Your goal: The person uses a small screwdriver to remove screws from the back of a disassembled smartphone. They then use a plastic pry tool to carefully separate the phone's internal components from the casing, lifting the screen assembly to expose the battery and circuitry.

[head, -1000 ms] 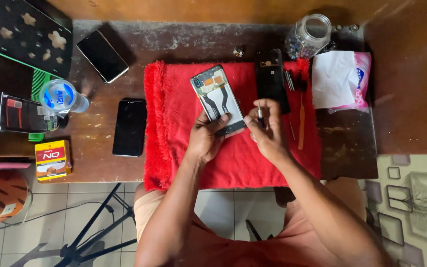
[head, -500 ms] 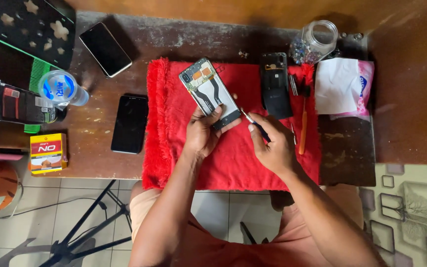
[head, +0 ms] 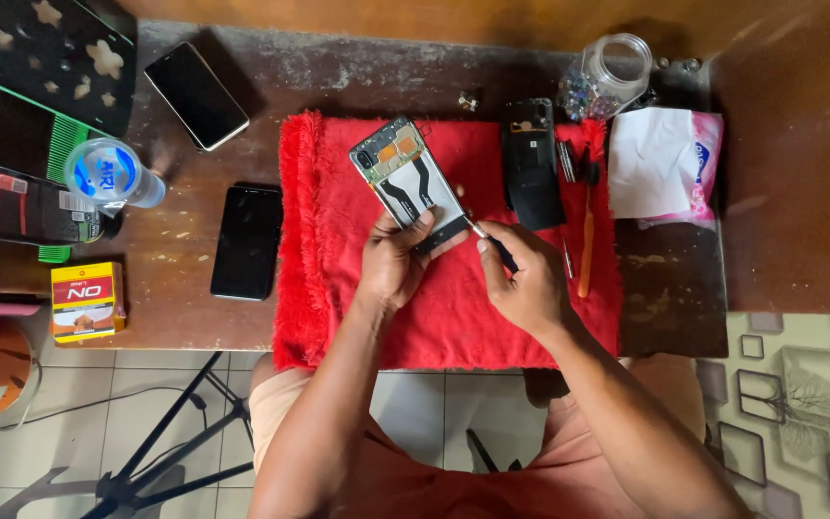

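An opened phone (head: 409,177) with its back removed lies tilted on a red cloth (head: 338,279), showing black flex strips and a pale battery. My left hand (head: 394,259) grips the phone's lower end. My right hand (head: 523,279) holds a thin screwdriver (head: 488,240) whose tip touches the phone's lower right corner. A black back cover (head: 532,163) lies to the right on the cloth.
An orange-handled tool (head: 586,240) and small tools lie by the back cover. A glass jar (head: 611,69), a tissue pack (head: 665,163), two dark phones (head: 247,240) (head: 196,94), a water bottle (head: 108,175), a yellow box (head: 86,300) and a tripod (head: 165,452) surround the wooden table (head: 175,317).
My right hand has come in from near the back cover to the phone's lower right corner with the screwdriver. The left hand keeps its hold on the phone.
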